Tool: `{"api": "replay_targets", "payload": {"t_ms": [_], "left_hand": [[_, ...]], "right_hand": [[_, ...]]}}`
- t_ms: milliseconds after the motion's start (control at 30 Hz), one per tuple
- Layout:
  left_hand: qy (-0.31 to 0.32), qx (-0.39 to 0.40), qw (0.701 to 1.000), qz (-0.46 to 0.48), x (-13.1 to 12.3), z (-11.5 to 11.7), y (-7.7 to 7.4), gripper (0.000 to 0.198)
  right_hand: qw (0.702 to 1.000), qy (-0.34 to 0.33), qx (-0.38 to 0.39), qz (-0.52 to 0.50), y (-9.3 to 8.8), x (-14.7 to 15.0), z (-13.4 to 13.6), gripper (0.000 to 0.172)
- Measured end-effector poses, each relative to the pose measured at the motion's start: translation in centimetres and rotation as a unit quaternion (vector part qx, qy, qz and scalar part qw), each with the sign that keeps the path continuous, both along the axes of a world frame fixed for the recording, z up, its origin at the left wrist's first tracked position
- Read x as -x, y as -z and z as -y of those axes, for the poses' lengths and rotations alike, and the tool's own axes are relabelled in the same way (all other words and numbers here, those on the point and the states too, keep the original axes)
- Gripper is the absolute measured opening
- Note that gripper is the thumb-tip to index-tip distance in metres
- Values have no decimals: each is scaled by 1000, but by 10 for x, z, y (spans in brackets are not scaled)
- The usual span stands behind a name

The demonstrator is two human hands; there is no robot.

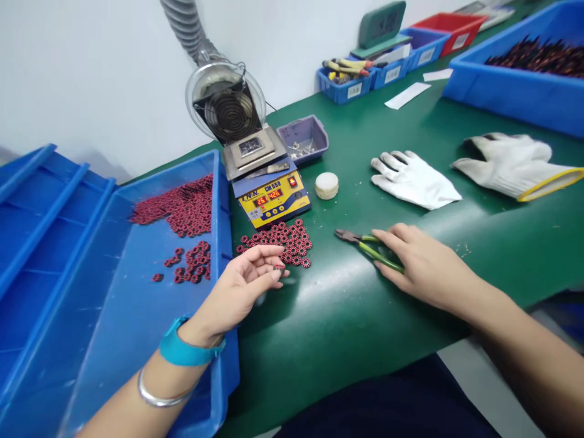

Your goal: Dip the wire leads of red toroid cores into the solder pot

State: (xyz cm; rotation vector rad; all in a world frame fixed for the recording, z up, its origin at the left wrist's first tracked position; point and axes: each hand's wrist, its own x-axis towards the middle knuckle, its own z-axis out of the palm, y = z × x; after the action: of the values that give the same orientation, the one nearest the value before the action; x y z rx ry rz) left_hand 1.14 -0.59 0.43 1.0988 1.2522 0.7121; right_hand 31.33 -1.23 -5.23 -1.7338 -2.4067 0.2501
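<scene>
Between the thumb and fingers of my left hand (246,280) is a small red ring-shaped coil (279,266), partly hidden by the fingertips. Just beyond that hand, a pile of similar red and dark toothed rings (285,240) lies on the green table. My right hand (422,261) is closed round the green handles of a pair of cutting pliers (371,246), whose dark jaws point left, low over the table. Behind the pile stands a yellow and blue solder pot (274,194) with red digits lit and a metal top.
At left, a big blue tray (137,322) holds many more rings. A round white tin (326,185), a purple bin (303,137) and white gloves (417,179) lie around the table. An extraction hose (185,24) hangs above the pot. A large blue bin (511,100) stands far right.
</scene>
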Motion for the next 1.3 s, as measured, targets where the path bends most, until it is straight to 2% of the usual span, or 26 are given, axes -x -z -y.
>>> {"api": "replay_targets", "payload": {"t_ms": [100,167,233,333,400,567,733,867,933,1000,1067,1133,1200,1300], "left_hand": [[-39,-28,999,18,-1,-1,1,41],[-62,-42,996,41,-2,0,0,42],[-82,-48,993,66,-4,1,-1,43],[-110,-48,987,104,-6,3,-3,47],[-124,-47,982,131,-7,5,-4,49],[-160,-57,971,168,-8,5,-4,47],[-181,-57,964,184,-9,4,-2,46],[-174,-62,965,185,-10,5,-2,48],[-151,-67,974,154,-11,7,-2,51],[-111,-85,986,87,-12,10,0,56],[-55,-117,992,-3,-12,14,3,62],[11,-155,985,-78,-11,17,7,66],[69,-185,972,-124,-10,19,11,68],[119,-204,959,-157,-7,19,16,67]], "right_hand": [[998,19,-50,12,8,-4,7,57],[996,1,-88,-32,3,5,10,55],[986,-65,-102,-116,-9,24,10,46],[949,-188,-102,-230,-28,65,3,30],[926,-225,-126,-275,-36,94,-6,22],[895,-204,-174,-357,-32,138,-30,9],[896,-172,-214,-348,-24,145,-30,6],[886,-182,-201,-375,-36,144,-35,7],[887,-164,-161,-402,-54,143,-54,9],[893,-131,-115,-415,-79,143,-86,13],[912,-114,-96,-382,-106,147,-126,18],[938,-80,-87,-327,-128,154,-168,19],[958,-60,-79,-269,-141,164,-205,17],[980,-28,-92,-174,-146,181,-243,15]]}}
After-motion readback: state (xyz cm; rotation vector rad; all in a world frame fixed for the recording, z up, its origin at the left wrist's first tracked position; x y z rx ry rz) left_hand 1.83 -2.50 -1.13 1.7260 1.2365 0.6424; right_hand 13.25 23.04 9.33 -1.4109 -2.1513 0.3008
